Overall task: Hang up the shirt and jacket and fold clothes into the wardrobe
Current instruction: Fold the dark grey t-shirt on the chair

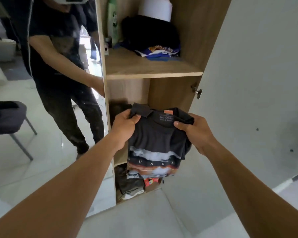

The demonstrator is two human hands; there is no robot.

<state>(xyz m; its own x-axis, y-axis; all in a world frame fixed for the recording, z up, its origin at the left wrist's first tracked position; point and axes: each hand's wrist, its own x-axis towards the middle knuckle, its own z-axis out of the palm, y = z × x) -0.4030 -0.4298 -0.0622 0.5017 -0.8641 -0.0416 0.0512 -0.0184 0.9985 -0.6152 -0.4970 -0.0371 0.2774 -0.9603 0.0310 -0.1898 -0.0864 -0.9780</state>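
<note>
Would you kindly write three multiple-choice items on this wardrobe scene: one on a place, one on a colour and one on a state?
1. Where is the T-shirt?
A. on the floor
B. held in front of the wardrobe
C. on a hanger

2. What colour is the T-shirt's main fabric?
A. white
B. red
C. black

3. How does the wardrobe's door stand?
A. open
B. closed
C. taken off

Answers:
1 B: the left hand and right hand grip its top edge in front of the compartments.
2 C: the fabric is black, with a cloud print across it.
3 A: the door is swung aside on its hinge, so the shelf shows.
</note>
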